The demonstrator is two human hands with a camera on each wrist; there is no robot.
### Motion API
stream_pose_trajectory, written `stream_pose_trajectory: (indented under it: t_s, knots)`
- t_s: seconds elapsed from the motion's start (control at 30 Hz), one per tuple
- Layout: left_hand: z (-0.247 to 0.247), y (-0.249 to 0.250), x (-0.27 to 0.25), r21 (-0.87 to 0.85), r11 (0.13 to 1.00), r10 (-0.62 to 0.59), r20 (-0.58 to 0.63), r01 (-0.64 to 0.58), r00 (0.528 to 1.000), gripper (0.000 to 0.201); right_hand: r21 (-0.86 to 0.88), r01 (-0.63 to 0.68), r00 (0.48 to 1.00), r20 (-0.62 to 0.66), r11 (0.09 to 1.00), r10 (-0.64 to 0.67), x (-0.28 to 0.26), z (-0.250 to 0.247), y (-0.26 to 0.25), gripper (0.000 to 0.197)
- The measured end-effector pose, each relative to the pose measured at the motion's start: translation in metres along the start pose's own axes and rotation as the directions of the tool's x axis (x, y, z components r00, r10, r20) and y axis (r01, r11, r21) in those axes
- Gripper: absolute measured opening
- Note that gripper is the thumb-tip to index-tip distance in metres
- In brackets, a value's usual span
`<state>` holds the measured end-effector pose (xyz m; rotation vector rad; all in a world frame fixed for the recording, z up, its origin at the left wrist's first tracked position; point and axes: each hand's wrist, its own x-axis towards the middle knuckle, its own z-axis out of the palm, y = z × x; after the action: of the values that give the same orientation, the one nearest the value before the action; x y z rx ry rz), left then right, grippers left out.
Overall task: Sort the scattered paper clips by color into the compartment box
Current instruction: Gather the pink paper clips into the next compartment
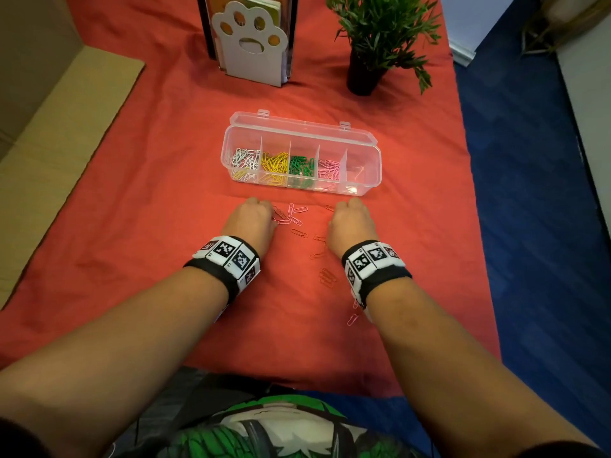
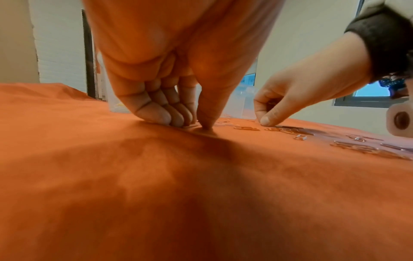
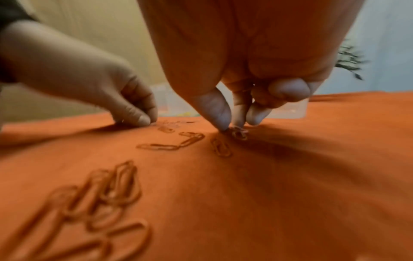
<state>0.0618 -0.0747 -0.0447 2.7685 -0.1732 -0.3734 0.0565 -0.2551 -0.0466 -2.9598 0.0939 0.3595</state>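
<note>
The clear compartment box (image 1: 363, 150) lies open on the red cloth, holding white, yellow, green and pink clips in separate cells and an orange one in the right-hand cell. Loose pink paper clips (image 1: 293, 214) and orange paper clips (image 1: 327, 276) lie in front of it. My left hand (image 1: 263, 204) is curled down on the cloth at the pink group; its thumb and fingertips (image 2: 176, 121) pinch together over a small clip (image 2: 188, 126). My right hand (image 1: 344, 204) pinches an orange clip (image 3: 239, 133) between thumb and forefinger at the cloth.
A white paw-shaped book holder (image 1: 251, 44) and a potted plant (image 1: 373, 38) stand behind the box. A cardboard sheet (image 1: 59, 133) lies along the left. The cloth's right edge (image 1: 476, 226) drops to blue floor. A pink clip (image 1: 352, 319) lies near my right wrist.
</note>
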Motion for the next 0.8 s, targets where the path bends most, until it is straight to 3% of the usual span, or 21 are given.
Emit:
stream_pose_trajectory:
  t_s: [0.13,0.23,0.3,0.37,0.43,0.47,0.5,0.53,0.57,0.63,0.7,0.8]
  knots:
    - [-0.003,0.003,0.000,0.112,0.993,0.033,0.053,-0.038,0.998,0.022,-0.054,0.049,0.998,0.037,0.997,-0.047,0.001,-0.007,-0.009,0.036]
    - [-0.003,0.005,0.000,0.158,0.985,0.050,0.082,-0.062,0.995,0.025,0.279,-0.052,0.994,0.111,0.959,0.022,0.007,-0.012,-0.014,0.026]
    - [-0.003,0.003,0.001,0.087,0.995,0.036,0.061,-0.042,0.997,0.025,0.610,-0.215,0.968,0.236,0.763,0.084,0.009,-0.011,-0.019,0.022]
    - [-0.003,-0.002,0.002,-0.080,0.997,-0.005,0.004,0.005,1.000,0.022,0.828,-0.387,0.918,0.385,0.405,0.092,0.008,-0.012,-0.022,0.028]
    - [-0.003,-0.007,0.002,-0.328,0.942,-0.086,-0.020,0.074,0.996,0.015,0.884,-0.465,0.885,0.462,0.056,0.059,0.004,-0.016,-0.026,0.026]
    - [-0.004,-0.009,0.001,-0.489,0.863,-0.138,0.021,0.130,0.990,0.012,0.885,-0.465,0.884,0.465,-0.014,0.039,0.004,-0.018,-0.027,0.023]
    - [-0.006,-0.009,0.000,-0.654,0.729,-0.189,0.088,0.200,0.978,0.014,0.891,-0.455,0.890,0.455,-0.007,0.029,0.007,-0.017,-0.028,0.020]
    - [-0.007,-0.008,0.000,-0.784,0.558,-0.231,0.168,0.272,0.958,0.019,0.897,-0.437,0.899,0.436,0.065,0.030,0.009,-0.014,-0.030,0.020]
    - [-0.009,-0.008,-0.001,-0.861,0.382,-0.251,0.252,0.335,0.935,0.022,0.893,-0.418,0.907,0.419,0.163,0.034,0.012,-0.012,-0.032,0.022]
    - [-0.016,-0.008,-0.003,-0.899,0.135,-0.240,0.379,0.418,0.894,0.022,0.865,-0.403,0.911,0.410,0.299,0.043,0.016,-0.008,-0.037,0.027]
    - [-0.021,-0.013,-0.004,-0.886,-0.020,-0.205,0.456,0.462,0.866,0.024,0.839,-0.389,0.915,0.399,0.381,0.056,0.019,-0.005,-0.042,0.030]
    - [-0.025,-0.019,-0.002,-0.865,-0.140,-0.196,0.501,0.482,0.843,0.027,0.696,-0.224,0.970,0.230,0.682,0.084,0.023,-0.003,-0.044,0.026]
